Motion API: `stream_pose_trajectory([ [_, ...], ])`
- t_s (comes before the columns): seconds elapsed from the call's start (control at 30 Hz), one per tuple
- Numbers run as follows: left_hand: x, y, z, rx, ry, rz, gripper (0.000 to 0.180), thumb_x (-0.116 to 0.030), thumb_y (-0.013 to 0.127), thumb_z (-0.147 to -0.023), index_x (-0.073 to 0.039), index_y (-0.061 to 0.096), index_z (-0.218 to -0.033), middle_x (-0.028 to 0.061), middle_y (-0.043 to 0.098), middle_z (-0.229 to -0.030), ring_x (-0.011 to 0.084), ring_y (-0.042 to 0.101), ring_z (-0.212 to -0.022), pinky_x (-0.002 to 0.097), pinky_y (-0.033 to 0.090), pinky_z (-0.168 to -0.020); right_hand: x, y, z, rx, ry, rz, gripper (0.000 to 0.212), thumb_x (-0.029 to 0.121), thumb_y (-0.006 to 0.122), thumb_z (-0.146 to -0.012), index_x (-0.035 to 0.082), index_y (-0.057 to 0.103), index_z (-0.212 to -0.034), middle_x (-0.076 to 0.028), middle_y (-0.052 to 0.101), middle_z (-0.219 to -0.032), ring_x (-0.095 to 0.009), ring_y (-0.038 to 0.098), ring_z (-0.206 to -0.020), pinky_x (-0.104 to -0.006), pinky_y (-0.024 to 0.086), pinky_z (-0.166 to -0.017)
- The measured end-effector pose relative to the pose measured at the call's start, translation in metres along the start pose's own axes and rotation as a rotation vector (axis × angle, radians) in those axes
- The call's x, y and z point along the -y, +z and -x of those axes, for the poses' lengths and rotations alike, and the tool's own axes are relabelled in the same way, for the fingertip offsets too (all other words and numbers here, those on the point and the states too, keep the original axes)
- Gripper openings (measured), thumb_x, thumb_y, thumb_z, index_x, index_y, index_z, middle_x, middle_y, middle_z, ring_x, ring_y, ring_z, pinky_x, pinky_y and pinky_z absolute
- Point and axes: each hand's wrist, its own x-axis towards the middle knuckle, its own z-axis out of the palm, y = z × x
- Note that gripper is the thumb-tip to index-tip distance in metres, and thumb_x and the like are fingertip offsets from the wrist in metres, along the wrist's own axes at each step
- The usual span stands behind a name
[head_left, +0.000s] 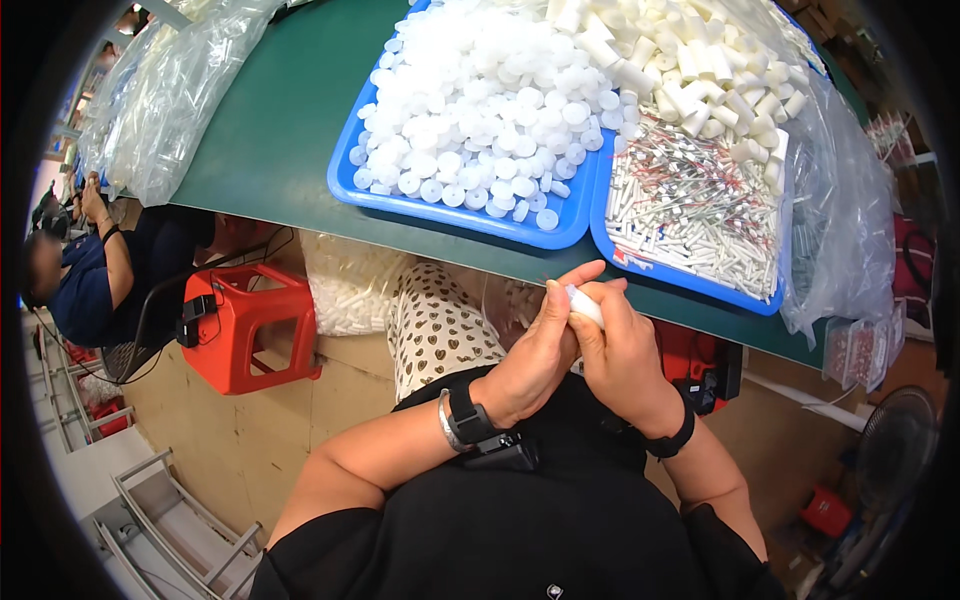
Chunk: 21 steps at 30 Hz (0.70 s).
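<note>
Just off the near edge of the table, both my hands meet around a small white cylinder (584,304). My right hand (628,350) is closed on it, thumb and fingers wrapped about its side. My left hand (540,350) presses its thumb and fingers against the cylinder's upper end; whether a smaller part sits in that pinch is hidden. Beyond my hands, a blue tray (450,222) is heaped with translucent white discs (480,110). To its right, a second blue tray (690,283) holds thin white sticks with red and dark wires (690,200), and white foam-like cylinders (715,65) are piled behind them.
The trays stand on a green table (260,140). Clear plastic bags lie at its far left (175,100) and right (840,200). A red stool (245,325) stands on the floor at left, near another seated person (110,260). A black fan (898,445) is at lower right.
</note>
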Motion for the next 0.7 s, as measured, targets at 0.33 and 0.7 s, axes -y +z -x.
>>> stream_pose_trajectory([
  [0.33,-0.021,-0.01,0.006,0.022,-0.052,-0.007,0.064,-0.051,0.021,-0.105,-0.006,0.029,-0.15,0.0137,0.035,-0.152,0.0231,0.049,-0.126,0.0416,0.041,-0.107,-0.004,-0.027,-0.01,0.485,0.815,-1.36,0.039,0.036,0.038,-0.106,0.002,0.056,-0.105,-0.001,0.049,-0.069,-0.002,0.029,-0.044,-0.0179,0.026,-0.041],
  [0.7,-0.001,-0.007,0.011,-0.142,0.033,-0.09,0.056,-0.043,0.023,-0.107,-0.003,0.035,-0.144,0.0119,0.041,-0.148,0.0222,0.048,-0.128,0.0385,0.038,-0.109,-0.006,0.012,0.008,0.149,0.139,-0.189,0.028,0.028,0.045,-0.104,0.0,0.05,-0.105,-0.007,0.058,-0.072,-0.018,0.046,-0.047,-0.0327,0.041,-0.045],
])
